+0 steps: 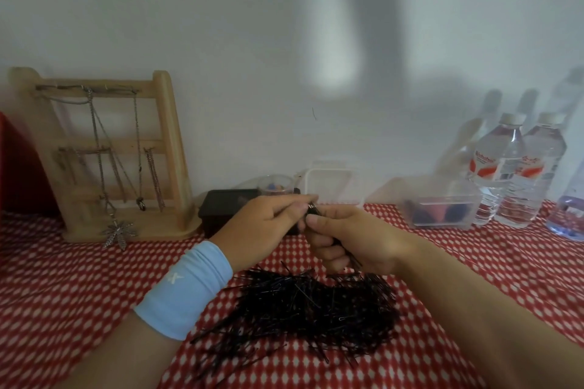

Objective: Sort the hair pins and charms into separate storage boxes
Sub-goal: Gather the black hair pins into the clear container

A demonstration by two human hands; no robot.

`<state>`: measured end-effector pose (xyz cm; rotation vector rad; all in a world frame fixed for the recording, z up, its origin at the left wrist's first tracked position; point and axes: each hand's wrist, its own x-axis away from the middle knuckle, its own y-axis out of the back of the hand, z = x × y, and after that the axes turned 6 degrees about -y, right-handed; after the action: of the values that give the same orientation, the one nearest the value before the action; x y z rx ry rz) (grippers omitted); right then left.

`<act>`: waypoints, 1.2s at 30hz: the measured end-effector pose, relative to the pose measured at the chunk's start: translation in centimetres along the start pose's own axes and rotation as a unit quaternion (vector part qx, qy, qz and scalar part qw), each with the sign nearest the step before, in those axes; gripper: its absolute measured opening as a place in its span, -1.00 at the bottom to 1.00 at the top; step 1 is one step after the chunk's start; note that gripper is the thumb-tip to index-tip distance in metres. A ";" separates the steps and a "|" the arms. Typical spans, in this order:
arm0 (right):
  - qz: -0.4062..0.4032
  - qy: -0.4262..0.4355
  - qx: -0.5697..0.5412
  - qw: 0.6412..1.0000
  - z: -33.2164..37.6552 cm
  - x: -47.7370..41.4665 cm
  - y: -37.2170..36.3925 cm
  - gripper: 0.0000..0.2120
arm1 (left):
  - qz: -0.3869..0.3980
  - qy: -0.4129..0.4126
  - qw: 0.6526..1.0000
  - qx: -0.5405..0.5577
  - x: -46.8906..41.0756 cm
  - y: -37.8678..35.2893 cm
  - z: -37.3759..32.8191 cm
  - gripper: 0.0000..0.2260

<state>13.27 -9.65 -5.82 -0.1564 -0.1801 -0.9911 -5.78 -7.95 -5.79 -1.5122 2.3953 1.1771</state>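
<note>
Above the pile of hair pins (303, 309) lying on the tabletop (63, 278), the right hand (354, 240) is gripping a bundle of pins while the left hand (265, 224) is pinching its top end. Behind the pile, a black box (221, 208) is sitting closed, beside an empty clear box (331, 181). Right of the pile, a lidded clear box (442, 205) is holding blurry pink and blue things.

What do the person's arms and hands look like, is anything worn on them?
Both hands are bare, with no gloves, and no rings or watch that I can make out. The left wrist wears a light blue fabric wristband with a small white logo. The right forearm is uncovered, with no sleeve or band in view.
</note>
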 end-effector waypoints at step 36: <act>-0.166 0.214 -0.180 0.946 0.6 -1.3 0.6 -0.64 | -0.016 0.329 0.734 0.594 0.3 -2.2 -2.4 -0.79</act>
<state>12.99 -8.14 -5.52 -0.2436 0.3893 -1.3641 -3.37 -10.17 -5.47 -1.4394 2.4233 -1.0374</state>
